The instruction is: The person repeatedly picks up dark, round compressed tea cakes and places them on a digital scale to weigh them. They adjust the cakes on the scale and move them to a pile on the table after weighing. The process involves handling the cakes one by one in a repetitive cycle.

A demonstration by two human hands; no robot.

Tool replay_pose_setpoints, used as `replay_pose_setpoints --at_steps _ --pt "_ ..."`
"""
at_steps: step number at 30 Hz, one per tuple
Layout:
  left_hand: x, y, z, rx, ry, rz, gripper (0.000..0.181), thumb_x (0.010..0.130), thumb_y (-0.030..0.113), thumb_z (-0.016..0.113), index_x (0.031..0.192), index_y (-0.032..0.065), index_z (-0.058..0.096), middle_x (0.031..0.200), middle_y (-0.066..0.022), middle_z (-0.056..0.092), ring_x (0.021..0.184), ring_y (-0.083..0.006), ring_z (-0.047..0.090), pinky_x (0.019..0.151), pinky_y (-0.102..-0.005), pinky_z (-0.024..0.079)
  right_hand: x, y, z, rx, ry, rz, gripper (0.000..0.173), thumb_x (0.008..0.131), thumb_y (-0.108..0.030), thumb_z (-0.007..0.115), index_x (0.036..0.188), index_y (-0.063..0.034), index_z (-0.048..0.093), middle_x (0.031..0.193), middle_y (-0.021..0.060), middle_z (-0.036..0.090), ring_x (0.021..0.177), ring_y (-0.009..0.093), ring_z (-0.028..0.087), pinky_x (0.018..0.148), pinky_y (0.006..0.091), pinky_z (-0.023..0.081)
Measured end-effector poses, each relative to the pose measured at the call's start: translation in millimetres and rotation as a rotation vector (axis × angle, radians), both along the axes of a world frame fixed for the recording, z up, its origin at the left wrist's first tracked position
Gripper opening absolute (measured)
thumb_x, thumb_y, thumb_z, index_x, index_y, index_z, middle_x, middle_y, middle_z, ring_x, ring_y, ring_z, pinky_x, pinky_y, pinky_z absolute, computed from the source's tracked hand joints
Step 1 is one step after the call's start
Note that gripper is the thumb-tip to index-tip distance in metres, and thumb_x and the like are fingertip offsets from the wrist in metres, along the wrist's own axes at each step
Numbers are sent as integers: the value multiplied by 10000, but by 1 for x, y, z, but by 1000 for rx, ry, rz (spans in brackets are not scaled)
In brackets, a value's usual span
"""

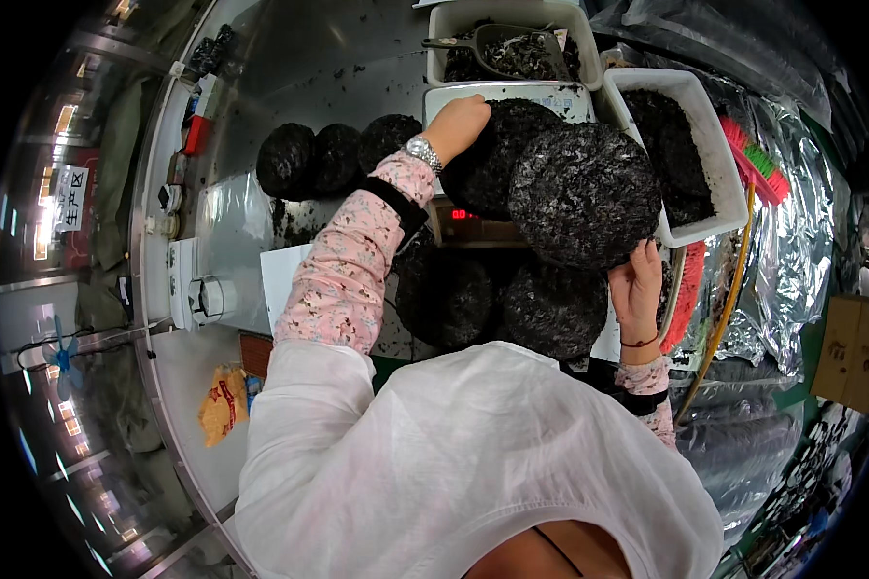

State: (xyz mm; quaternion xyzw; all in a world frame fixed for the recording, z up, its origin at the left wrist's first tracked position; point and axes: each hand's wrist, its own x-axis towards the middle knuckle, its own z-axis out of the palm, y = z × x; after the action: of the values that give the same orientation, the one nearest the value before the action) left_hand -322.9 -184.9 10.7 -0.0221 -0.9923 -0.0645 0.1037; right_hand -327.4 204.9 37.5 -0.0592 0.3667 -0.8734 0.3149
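My left hand pinches the upper rim of a round, dark pressed cake of dried leafy material, over a bench scale. A second dark cake overlaps its right side and sits nearer the camera. At that cake's lower right edge, the fingers of my right hand grip it. The scale's red-lit display is partly covered by the cakes. Two more cakes lie close to my body, one at left and one at right. Several others line up left of the scale.
Behind the scale stands a white bin of dark flakes with a scoop. Another white bin of dark material is at right, beside a red-green brush and yellow pole. A white cup stands left on the metal table.
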Motion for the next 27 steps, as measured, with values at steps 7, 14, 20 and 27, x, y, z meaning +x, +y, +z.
replay_pose_setpoints --at_steps 7,14,20,27 --pt "-6 1 3 -61 -97 76 91 806 58 604 801 -12 662 868 -171 631 869 -347 643 779 -420 539 -1 3 -6 1 -18 -4 517 1002 -139 570 1475 -48 381 1426 46 516 1244 147 525 1000 279 444" --pt "29 -1 -8 585 70 336 244 934 198 591 913 -35 661 880 -154 637 826 -283 648 756 -394 510 -1 -1 -3 7 -11 -6 475 1017 -141 543 1456 -41 392 1384 42 543 1186 135 552 960 270 458" --pt "37 -1 16 1253 -51 422 286 996 229 553 998 -45 635 1025 -110 688 885 -174 679 786 -304 538 -2 0 -4 -40 -39 -10 479 1017 -147 542 1455 -35 385 1400 56 529 1248 163 519 1047 316 414" --pt "-23 -49 70 796 318 418 414 911 234 687 1113 -103 555 1091 -212 663 989 -291 656 854 -371 531 4 5 8 -34 -5 0 533 1003 -141 564 1481 -36 353 1406 59 522 1272 184 504 1081 340 392"
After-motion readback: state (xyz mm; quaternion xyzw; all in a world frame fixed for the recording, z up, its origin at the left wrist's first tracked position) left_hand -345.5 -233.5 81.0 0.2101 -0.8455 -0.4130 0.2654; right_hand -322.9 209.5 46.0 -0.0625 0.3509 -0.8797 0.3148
